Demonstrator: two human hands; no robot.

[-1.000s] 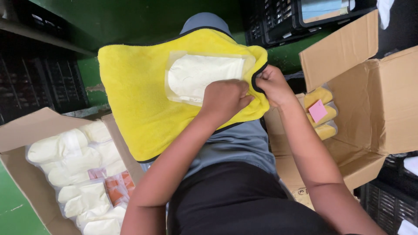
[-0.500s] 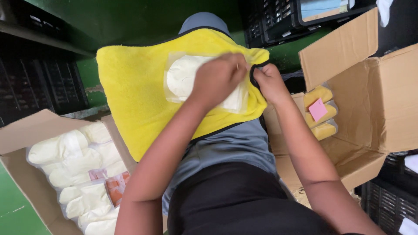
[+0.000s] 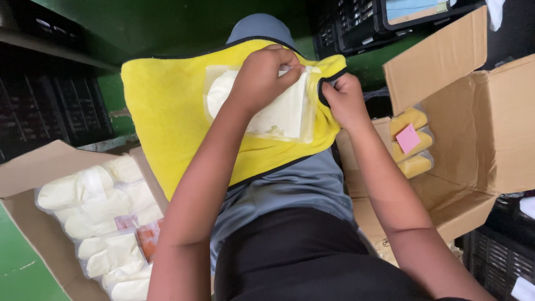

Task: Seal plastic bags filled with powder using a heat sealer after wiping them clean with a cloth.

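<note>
Left hand (image 3: 261, 75) having shifted up and across cream packet (image 3: 278, 111) since earlier frame, now pinching packet's top edge near cloth's upper border. Packet lying on yellow cloth (image 3: 167, 117), spread over person's lap. Right hand (image 3: 344, 100) gripping cloth's black-trimmed right edge, fingers clenched. Open cardboard box (image 3: 490, 111) sitting to right; box of cream packets (image 3: 33, 178) sitting to left.

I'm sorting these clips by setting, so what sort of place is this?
Probably a packing or warehouse workstation. A cardboard box of bagged cream pieces stands at the left, another carton holds wrapped yellow items, and dark plastic crates are stacked behind. The person works a yellow cloth on the lap.
</note>
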